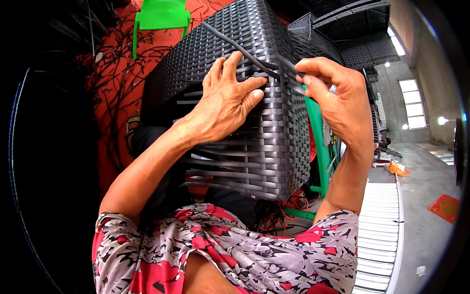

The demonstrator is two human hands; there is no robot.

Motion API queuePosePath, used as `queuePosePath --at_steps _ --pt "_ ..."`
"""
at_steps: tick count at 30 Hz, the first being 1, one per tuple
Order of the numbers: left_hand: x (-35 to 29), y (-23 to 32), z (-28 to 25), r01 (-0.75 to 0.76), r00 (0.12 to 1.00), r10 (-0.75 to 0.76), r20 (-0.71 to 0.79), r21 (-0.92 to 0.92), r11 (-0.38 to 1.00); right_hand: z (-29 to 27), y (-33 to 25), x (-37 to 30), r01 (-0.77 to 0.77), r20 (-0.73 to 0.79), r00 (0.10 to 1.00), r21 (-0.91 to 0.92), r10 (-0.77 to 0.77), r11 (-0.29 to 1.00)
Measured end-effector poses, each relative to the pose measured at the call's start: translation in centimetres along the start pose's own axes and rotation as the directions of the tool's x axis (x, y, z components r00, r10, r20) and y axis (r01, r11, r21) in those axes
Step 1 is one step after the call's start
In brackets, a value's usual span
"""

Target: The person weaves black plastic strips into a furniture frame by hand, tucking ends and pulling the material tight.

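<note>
In front of me stands a piece of black woven wicker furniture (276,147), its corner edge running up the middle of the view. My left hand (223,100) rests on its near face with fingers spread, the thumb and forefinger lying by the corner. A loose dark plastic strip (230,41) slants across the weave down to that corner. On the other side of the edge, my right hand (338,85) pinches a dark strip, somewhat blurred, between thumb and fingers. Below my left hand, several unwoven strip ends (225,164) stick out to the left over a gap.
A green plastic chair (163,15) stands at the far left on a red floor (112,105) strewn with strip scraps. Green frame bars (317,142) show right of the wicker. More black woven furniture (352,22) is behind. A white slatted panel (376,230) lies at the right.
</note>
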State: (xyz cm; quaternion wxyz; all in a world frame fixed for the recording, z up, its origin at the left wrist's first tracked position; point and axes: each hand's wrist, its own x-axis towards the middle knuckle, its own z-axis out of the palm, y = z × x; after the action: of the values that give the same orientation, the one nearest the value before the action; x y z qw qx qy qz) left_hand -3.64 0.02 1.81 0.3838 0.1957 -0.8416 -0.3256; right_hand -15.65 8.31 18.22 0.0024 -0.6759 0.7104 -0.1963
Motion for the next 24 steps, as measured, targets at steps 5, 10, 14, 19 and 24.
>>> queuePosePath --at_steps 5,10,14,19,24 --pt "0.7 0.3 -1.1 -0.084 0.996 0.090 -0.022 0.202 0.976 -0.5 0.1 0.5 0.156 0.053 0.987 -0.094 -0.151 0.983" --pt "1.1 0.2 -0.4 0.042 0.999 -0.041 0.031 -0.045 0.998 -0.5 -0.9 0.3 0.191 0.099 0.980 -0.195 -0.174 0.962" --pt "1.4 0.6 0.7 0.171 0.983 -0.185 -0.009 -0.346 0.923 -1.0 -0.6 0.6 0.222 0.220 0.961 -0.247 -0.168 0.943" --pt "1.6 1.0 0.7 0.250 0.953 -0.302 -0.036 -0.471 0.846 -0.6 -0.6 1.1 0.259 0.244 0.949 -0.237 -0.201 0.936" --pt "1.8 1.1 0.9 0.222 0.946 -0.304 -0.113 -0.456 0.862 -1.0 -1.0 1.9 0.207 0.280 0.948 -0.184 -0.151 0.961"
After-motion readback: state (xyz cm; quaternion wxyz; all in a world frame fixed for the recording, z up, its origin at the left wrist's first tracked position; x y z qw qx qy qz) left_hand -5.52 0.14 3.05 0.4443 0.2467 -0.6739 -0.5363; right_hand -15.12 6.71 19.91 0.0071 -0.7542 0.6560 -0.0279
